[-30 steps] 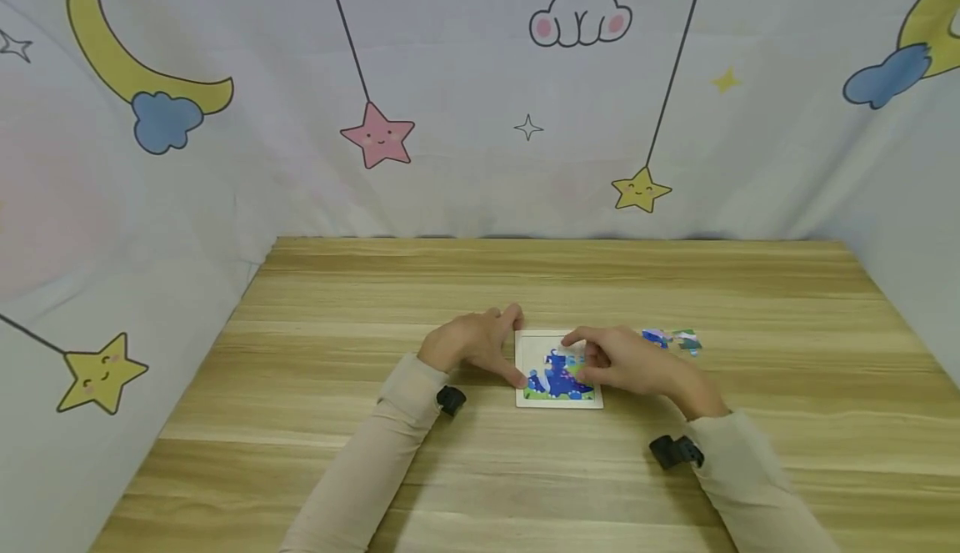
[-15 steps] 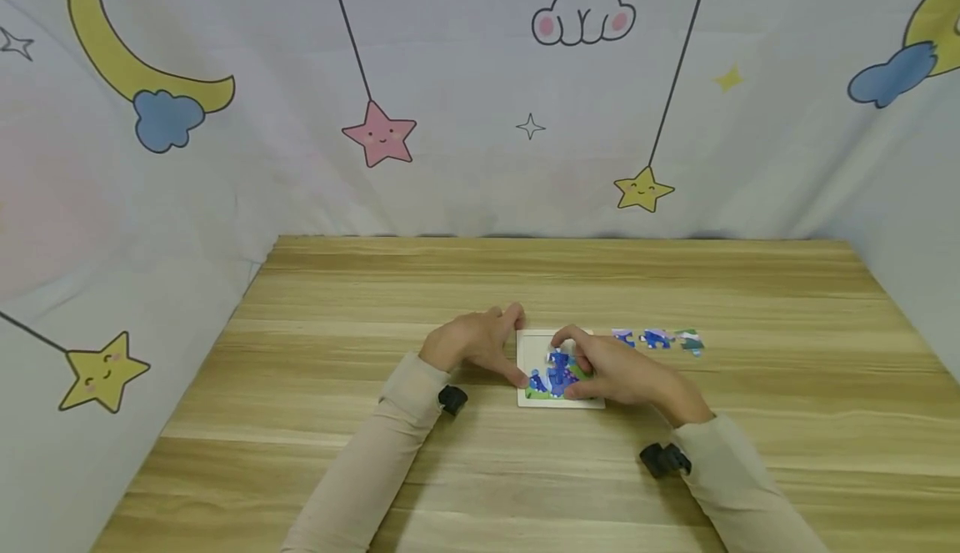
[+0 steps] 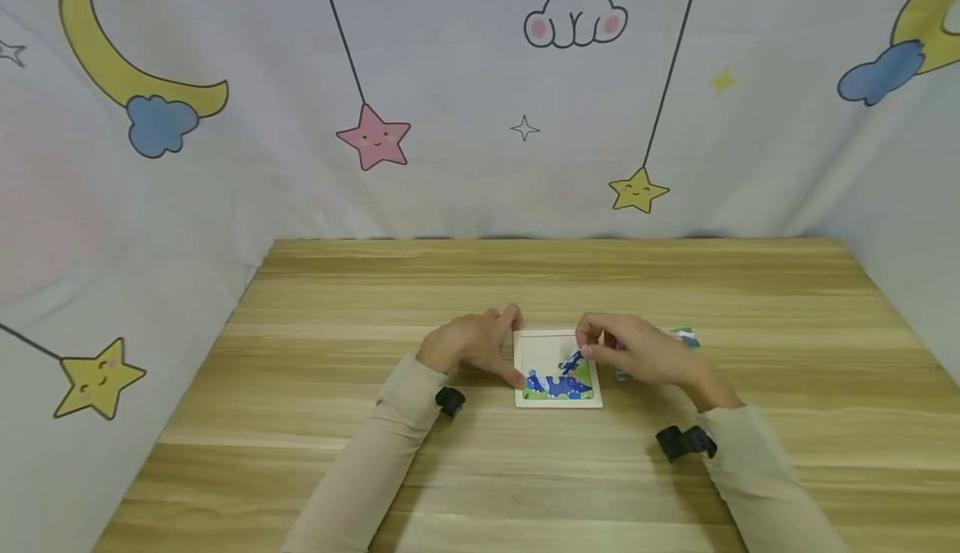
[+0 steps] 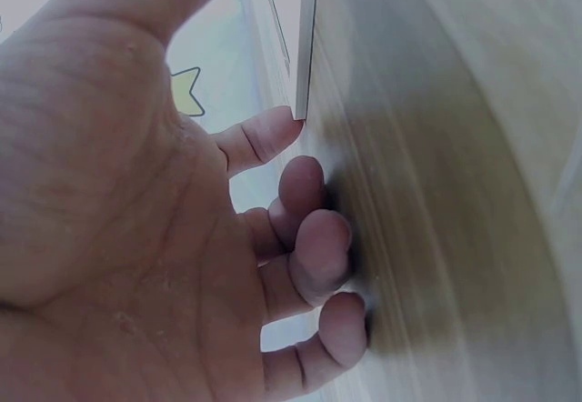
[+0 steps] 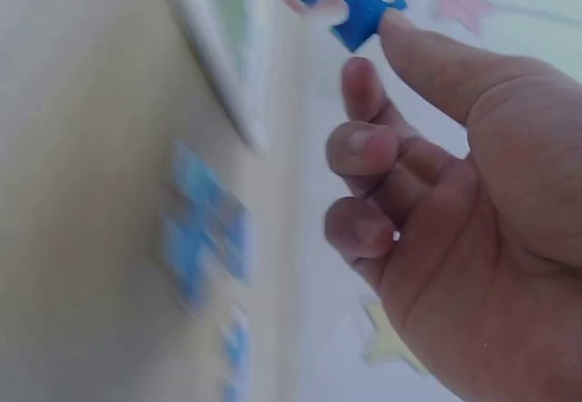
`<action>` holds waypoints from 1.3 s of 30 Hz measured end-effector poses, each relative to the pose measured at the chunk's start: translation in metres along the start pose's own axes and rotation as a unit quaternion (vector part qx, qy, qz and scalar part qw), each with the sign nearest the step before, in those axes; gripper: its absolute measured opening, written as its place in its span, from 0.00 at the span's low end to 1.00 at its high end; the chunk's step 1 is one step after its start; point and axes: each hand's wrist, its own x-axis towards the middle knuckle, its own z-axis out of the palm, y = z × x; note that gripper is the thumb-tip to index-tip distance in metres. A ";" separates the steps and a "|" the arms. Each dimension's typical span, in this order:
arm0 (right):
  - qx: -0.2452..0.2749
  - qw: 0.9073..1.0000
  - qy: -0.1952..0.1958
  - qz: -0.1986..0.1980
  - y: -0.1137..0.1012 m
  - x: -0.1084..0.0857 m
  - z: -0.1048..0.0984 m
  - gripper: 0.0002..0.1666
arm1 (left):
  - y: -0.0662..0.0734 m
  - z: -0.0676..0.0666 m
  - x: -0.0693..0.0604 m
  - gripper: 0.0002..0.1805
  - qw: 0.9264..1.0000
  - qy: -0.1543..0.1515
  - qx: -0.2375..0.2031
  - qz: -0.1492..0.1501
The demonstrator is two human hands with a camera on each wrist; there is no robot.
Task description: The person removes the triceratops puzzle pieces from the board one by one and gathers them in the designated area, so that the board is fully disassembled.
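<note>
A white square puzzle tray (image 3: 543, 353) lies on the table, with blue dinosaur and green pieces (image 3: 555, 387) fitted along its lower part. My left hand (image 3: 472, 343) is at its left side, the thumb on the lower left edge. In the left wrist view the index fingertip touches the tray's corner and the other fingers rest against the table. Above the tray's right part, my right hand (image 3: 630, 349) pinches a blue puzzle piece (image 5: 350, 2) between thumb and index finger. The piece is tilted and off the tray; its lower fingers hang loosely curled in the right wrist view.
Loose puzzle pieces (image 3: 684, 336) lie right of the tray, some hidden behind the right hand. Blurred loose pieces (image 5: 207, 225) show beside the tray in the right wrist view. A patterned cloth (image 3: 480, 178) hangs behind the wooden table (image 3: 375, 286).
The blue piece that lay in the middle of the tray is now lifted and tilted in my right hand, which has moved right and away. My left hand stays at the tray.
</note>
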 end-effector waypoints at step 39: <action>-0.067 0.990 0.002 0.126 0.038 -0.042 -0.050 0.04 | -0.003 -0.001 0.001 0.44 1.000 0.003 0.002 0.011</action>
